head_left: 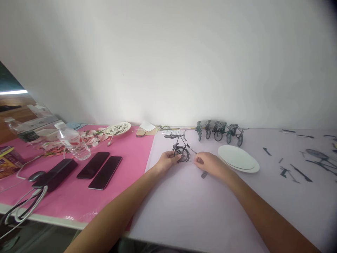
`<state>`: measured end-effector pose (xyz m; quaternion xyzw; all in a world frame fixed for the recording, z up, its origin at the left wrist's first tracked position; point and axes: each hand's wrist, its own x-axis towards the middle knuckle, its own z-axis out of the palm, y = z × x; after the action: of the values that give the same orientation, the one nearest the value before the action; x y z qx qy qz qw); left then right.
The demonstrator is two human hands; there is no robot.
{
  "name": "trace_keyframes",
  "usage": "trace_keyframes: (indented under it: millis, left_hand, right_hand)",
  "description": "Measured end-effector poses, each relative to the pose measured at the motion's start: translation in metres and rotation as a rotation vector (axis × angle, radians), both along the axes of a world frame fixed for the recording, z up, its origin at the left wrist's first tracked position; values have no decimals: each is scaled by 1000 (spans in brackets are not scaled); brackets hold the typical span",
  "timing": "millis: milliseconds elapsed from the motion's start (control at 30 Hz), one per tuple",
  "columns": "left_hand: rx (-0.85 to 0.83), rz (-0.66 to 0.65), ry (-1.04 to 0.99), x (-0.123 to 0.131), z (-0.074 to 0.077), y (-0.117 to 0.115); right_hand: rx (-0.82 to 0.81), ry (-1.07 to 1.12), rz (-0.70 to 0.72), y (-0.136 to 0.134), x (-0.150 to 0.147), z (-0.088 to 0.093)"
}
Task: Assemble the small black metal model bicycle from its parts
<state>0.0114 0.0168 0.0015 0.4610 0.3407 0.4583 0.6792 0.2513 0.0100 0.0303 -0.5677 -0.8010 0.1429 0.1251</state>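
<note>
My left hand (168,161) is closed on a small black model bicycle (181,153), gripping it by its lower wheel and holding it tilted up above the pale sheet. Just to the right of that wheel is my right hand (207,163), its fingers pinched together. A thin dark piece (194,151) sticks out from those fingertips toward the bicycle; its exact kind is too small to make out. Under the right hand a small dark flat part (204,174) lies on the sheet.
Several model bicycles (218,131) stand by the wall. White plates (238,158) rest right of my hand, with loose dark parts (301,173) beyond. Leftward, on the pink surface (126,168), are two phones (105,172), a black power strip (56,174) and a plastic bottle (73,142).
</note>
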Motion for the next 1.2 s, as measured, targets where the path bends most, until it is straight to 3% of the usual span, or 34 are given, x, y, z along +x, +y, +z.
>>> trace_keyframes:
  millis: [867, 1200]
  left_hand:
    - [3, -2, -15, 0, -8, 6]
    - [1, -21, -11, -2, -6, 4]
  right_hand:
    - [-18, 34, -30, -2, -2, 5]
    - [130, 72, -6, 2, 1, -5]
